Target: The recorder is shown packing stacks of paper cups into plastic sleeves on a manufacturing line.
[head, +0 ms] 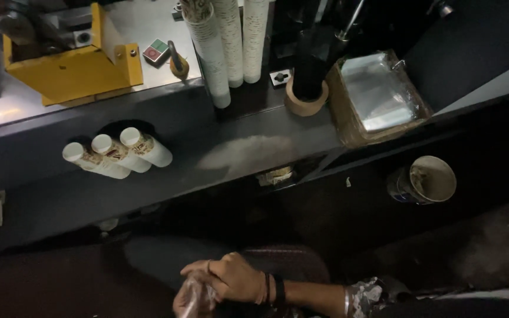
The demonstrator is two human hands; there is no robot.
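hands: right hand (237,278) with dark wristbands, fingers curled over a clear plastic bag (194,297); left hand (185,301) mostly hidden beneath, grip cannot be told
bag: bottom edge, between both hands
ledge: three paper cup stacks (119,153) lying sideways
behind: upright cup stacks (228,41); box of clear bags (378,94); tape roll (306,97)

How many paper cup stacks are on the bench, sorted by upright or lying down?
Upright tall white printed paper cup stacks: 3
White paper cup stacks lying on their sides on the dark bench: 3
Total: 6
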